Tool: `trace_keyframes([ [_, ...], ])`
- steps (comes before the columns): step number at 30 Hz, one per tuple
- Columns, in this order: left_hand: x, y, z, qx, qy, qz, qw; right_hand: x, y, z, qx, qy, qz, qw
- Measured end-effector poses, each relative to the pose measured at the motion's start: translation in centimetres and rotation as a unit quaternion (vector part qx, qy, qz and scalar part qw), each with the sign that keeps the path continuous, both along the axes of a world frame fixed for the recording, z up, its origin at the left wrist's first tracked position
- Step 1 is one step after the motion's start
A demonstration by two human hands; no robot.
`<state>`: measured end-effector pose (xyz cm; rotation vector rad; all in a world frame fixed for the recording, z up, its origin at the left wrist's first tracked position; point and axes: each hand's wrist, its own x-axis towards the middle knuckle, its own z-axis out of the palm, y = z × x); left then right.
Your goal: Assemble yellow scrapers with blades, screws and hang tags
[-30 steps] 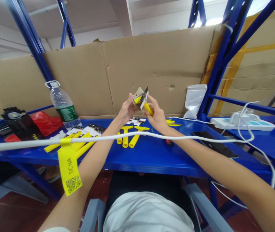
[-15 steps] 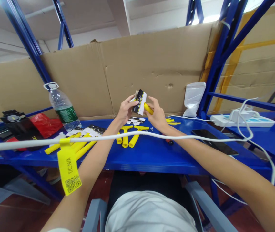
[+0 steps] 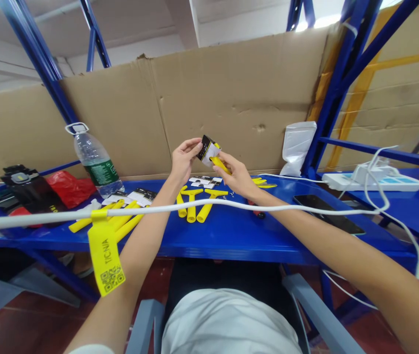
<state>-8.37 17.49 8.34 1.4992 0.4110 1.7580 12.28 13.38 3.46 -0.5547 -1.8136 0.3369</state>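
A worker's two hands meet just above centre over a blue tabletop [image 3: 209, 238]. The left hand [image 3: 184, 160] pinches the edge of a black-and-white card [image 3: 205, 149]; the right hand [image 3: 234, 173] is closed around a yellow handle [image 3: 220, 165] touching it, though whether the handle passes through the card is hard to tell at this size. From the card, three T-shaped tools [image 3: 192, 215] lie at 7 o'clock, yellow handles [image 3: 130, 227] at 8, a bottle [image 3: 101, 172] at 9, a phone [image 3: 325, 213] at 4.
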Motion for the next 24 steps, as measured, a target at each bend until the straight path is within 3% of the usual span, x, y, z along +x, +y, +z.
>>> trace_keyframes([
  [6, 1.1, -0.7, -0.3, -0.079, 0.034, -0.061, 0.994, 0.6, -0.1, 0.2, 0.096, -0.007, -0.056, 0.994],
  [13, 1.9, -2.0, 0.2, -0.101, 0.041, -0.146, 0.983, 0.5, 0.0, 0.0, 0.061, -0.041, -0.118, 0.99],
  [20, 0.9, -1.1, 0.1, -0.108, 0.055, -0.07, 0.99, -0.7, -0.9, -0.6, 0.029, -0.061, -0.105, 0.992],
  [24, -0.5, -0.3, 0.3, -0.102, 0.017, -0.023, 0.994, -1.5, -2.2, -0.4, -0.066, -0.027, -0.04, 0.997],
])
